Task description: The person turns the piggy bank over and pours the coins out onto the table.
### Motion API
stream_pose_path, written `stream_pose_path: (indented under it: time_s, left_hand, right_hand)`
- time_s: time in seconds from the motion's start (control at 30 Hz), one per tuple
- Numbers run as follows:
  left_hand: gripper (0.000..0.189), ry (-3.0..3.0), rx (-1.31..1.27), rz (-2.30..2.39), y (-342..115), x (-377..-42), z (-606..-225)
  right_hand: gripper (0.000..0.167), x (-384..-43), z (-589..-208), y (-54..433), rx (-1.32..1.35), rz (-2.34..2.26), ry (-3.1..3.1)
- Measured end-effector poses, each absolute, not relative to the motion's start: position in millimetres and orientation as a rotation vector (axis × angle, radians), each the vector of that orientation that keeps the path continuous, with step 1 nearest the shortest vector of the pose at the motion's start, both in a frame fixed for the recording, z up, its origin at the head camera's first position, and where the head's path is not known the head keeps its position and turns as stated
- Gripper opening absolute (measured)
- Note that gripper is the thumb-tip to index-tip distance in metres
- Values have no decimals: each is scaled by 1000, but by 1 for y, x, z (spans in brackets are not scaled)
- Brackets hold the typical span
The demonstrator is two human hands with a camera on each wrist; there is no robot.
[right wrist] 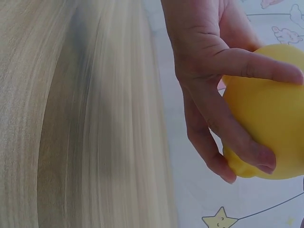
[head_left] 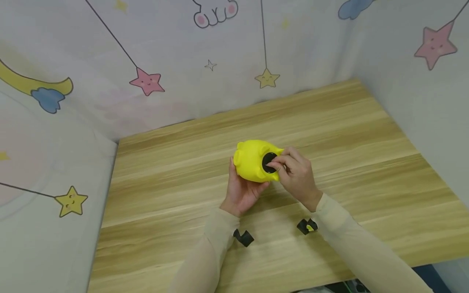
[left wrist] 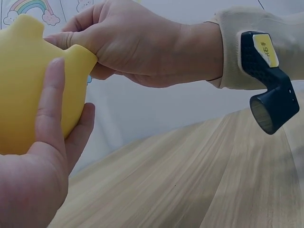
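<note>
A bright yellow piggy bank (head_left: 250, 160) is held above the table, tilted so that its underside with a round black plug (head_left: 266, 160) faces up. My left hand (head_left: 242, 193) grips the bank from below and the left; in the right wrist view, this left hand (right wrist: 209, 71) has its fingers spread around the yellow body (right wrist: 270, 118). At the plug, my right hand (head_left: 299, 175) pinches with thumb and forefinger. The left wrist view shows the right hand (left wrist: 135, 42) behind the bank's stubby feet (left wrist: 83, 57), which hide its fingertips and the plug.
Beneath the hands lies a wood-grain table (head_left: 176, 183). Pale curtains (head_left: 176, 44) printed with stars and clouds stand behind it and at both sides. Each wrist carries a black camera mount, one by the left sleeve (head_left: 216, 244). Dark items show below the front edge.
</note>
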State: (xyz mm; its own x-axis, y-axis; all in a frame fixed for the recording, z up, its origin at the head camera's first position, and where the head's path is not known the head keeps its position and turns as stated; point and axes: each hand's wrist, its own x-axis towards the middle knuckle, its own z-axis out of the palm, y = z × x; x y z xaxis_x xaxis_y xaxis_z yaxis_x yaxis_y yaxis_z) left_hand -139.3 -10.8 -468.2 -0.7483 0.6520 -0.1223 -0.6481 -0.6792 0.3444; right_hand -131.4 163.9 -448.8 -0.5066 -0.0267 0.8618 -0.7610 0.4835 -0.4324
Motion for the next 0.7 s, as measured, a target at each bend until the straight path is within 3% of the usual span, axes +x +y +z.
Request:
stream_pose_path:
  time_s: [0.43,0.7]
  left_hand:
    - [83,458,47,2384,-10,-138,-470]
    - [80,458,66,2379,-12,-139,-464]
  right_hand:
    - [34,-126,-445,160,623,1008,-1922]
    - [18,-122,-430,167,678,899,-2086]
